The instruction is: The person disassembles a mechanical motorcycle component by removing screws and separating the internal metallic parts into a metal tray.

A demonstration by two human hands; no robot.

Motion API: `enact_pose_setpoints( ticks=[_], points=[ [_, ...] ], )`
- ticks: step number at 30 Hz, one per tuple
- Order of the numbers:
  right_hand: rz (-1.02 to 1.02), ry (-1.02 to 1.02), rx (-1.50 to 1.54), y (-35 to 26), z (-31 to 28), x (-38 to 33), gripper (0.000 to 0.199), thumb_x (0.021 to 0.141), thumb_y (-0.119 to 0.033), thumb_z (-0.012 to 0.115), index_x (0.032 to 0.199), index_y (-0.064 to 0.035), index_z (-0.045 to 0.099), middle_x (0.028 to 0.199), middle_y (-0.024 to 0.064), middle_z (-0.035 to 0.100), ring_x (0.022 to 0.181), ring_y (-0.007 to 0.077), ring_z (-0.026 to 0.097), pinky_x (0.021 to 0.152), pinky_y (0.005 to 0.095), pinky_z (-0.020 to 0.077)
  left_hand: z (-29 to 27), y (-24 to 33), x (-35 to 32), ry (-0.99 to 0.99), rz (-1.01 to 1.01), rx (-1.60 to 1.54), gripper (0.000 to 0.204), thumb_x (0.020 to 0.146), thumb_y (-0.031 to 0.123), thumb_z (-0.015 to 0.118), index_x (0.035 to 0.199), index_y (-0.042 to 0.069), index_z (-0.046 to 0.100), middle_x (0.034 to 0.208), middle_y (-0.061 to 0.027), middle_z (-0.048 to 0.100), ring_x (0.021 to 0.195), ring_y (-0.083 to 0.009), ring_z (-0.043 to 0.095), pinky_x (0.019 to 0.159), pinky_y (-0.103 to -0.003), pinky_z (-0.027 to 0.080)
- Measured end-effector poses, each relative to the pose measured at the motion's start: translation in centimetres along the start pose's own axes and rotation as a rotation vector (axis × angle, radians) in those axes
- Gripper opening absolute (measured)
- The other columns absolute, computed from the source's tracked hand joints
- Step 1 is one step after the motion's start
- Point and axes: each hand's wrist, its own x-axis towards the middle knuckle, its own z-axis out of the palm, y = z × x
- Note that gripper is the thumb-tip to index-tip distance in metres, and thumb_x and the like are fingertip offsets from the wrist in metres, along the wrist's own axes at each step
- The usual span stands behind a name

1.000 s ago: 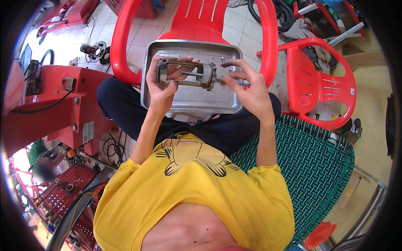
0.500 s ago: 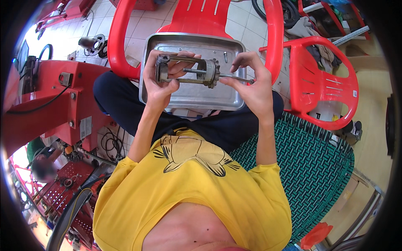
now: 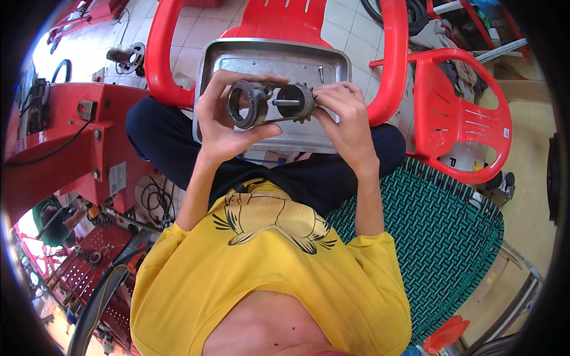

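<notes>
Grey metal cage-like cylinder [image 3: 259,107] between both hands, rod showing inside

Raised above the shallow silver metal tray [image 3: 297,141], open left-end ring tilted toward the viewer. Gripped at that ring by the bare left hand [image 3: 221,127], fingers curled over the far side, thumb stretched along the near side. Met at the dark toothed right-end ring [image 3: 309,102] by the bare right hand [image 3: 345,121], fingers bent against it; impossible to tell whether pinching something there or only pressing. Visible inside, pointing from the toothed ring toward the open one: slim silver metal rod [image 3: 286,102]. Lying in the tray, toward its far right corner: small silver metal bolt [image 3: 321,74]. Beyond the tray: glossy red plastic chair [image 3: 285,24].

Step in hand, by judgement: handling the rod at the toothed end, with the cylinder braced from the left. Next move seems to call for a firm left grip, rod kept in line with the cylinder, everything held over the tray to catch loose parts.
</notes>
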Motion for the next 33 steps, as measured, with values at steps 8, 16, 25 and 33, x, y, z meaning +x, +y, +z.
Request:
enact_pose_setpoints(
  ticks=[8,16,25,33],
  points=[
    [0.128,0.084,0.103,-0.4,2.4,-0.3,0.028,0.066,-0.002,0.082,0.092,-0.0053,0.073,0.088,0.0063,0.073,0.092,0.026,0.069,0.096,0.0401,0.0442,1.0,0.1,-0.3,0.09,-0.064,-0.041,0.067,0.07,0.013,0.097,0.121,-0.001,0.056,0.119,-0.0209,0.073,0.11,-0.0237,0.072,0.096,-0.034,0.057],
    [0.198,0.106,0.087,-1.2,3.3,-0.8,0.027,0.069,-0.004,0.083,0.094,-0.0055,0.073,0.091,0.0077,0.075,0.092,0.0265,0.069,0.098,0.0417,0.0446,0.6,-0.4,-1.0,0.102,-0.096,0.003,0.069,0.069,0.012,0.097,0.122,-0.001,0.056,0.119,-0.0201,0.073,0.11,-0.0237,0.072,0.097,-0.034,0.056],
    [0.206,0.088,0.126,-1.0,2.9,-0.7,0.032,0.069,-0.005,0.084,0.1,-0.0099,0.075,0.086,0.0061,0.076,0.082,0.0267,0.07,0.099,0.0426,0.0449,0.7,-0.5,-1.0,0.078,-0.094,-0.044,0.067,0.07,0.009,0.096,0.122,-0.001,0.056,0.119,-0.0204,0.072,0.111,-0.0237,0.071,0.097,-0.034,0.056],
    [0.333,0.065,0.289,-1.4,2.9,-1.1,0.057,0.071,-0.002,0.084,0.123,-0.0109,0.064,0.09,0.0047,0.078,0.099,0.0286,0.068,0.098,0.0398,0.0444,0.7,-0.3,-0.9,0.103,-0.109,-0.096,0.065,0.07,0.006,0.094,0.123,-0.001,0.057,0.119,-0.0208,0.072,0.113,-0.0267,0.071,0.099,-0.037,0.056]
  ],
)
